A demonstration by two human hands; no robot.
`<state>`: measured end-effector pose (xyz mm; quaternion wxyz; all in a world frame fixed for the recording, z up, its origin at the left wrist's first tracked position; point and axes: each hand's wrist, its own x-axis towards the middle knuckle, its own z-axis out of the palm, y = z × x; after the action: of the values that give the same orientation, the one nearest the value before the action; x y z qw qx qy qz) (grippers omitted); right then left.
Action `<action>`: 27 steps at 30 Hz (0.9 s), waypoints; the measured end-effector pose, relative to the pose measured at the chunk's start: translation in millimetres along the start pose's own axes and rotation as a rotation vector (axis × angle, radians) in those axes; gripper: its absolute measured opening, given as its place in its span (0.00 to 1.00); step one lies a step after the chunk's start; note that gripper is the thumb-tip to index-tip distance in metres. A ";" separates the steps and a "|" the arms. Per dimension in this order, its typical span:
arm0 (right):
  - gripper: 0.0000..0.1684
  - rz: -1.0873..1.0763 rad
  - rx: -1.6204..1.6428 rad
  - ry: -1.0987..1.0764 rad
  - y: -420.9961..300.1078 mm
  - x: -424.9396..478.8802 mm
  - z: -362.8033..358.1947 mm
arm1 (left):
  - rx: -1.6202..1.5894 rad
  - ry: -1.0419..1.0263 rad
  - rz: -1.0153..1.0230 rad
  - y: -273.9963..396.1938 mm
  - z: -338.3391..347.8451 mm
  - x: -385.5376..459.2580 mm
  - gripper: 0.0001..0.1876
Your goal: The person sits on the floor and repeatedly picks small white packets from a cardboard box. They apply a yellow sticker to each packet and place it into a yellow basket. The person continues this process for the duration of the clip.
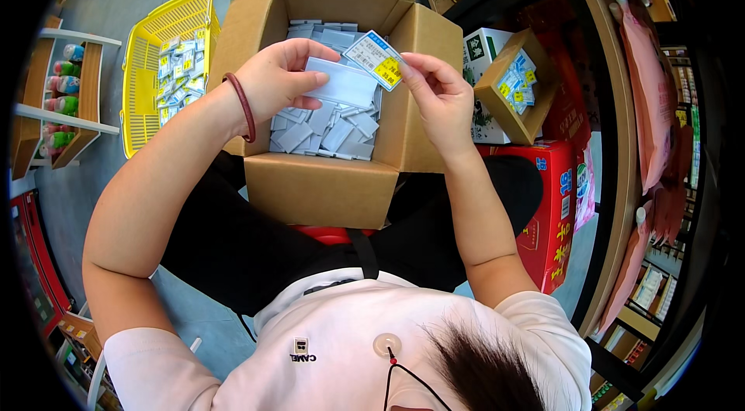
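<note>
My left hand (285, 82) grips a clear plastic label holder (349, 84) between thumb and fingers. In my right hand (439, 94) a printed price tag (372, 59), blue, white and yellow, is pinched at its right corner. The tag is tilted, and its lower left edge overlaps the holder's upper edge in view; whether they touch I cannot tell. Both hands are above an open cardboard box (317, 192), its flaps folded outward. Inside lie many loose pale plastic holders (337, 131), partly hidden by my left hand and the held holder.
To the left, a yellow plastic basket (137, 91) contains tagged holders (180, 70). At right, a small open carton (535, 126) of price tags (518, 85) leans by a white box (486, 50). Below it stands a red carton (550, 207). Wooden shelving (611, 178) lines the right side.
</note>
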<state>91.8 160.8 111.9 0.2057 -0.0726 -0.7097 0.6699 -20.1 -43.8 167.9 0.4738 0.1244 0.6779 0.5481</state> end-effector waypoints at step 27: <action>0.08 0.012 -0.082 -0.230 -2.8 -8.4 11.5 | -0.151 -0.096 -0.036 -4.1 5.1 2.0 0.12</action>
<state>95.4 146.7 112.8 0.1158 -0.0078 -0.7549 0.6455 -15.7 -40.7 163.6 0.5234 0.1023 0.6133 0.5826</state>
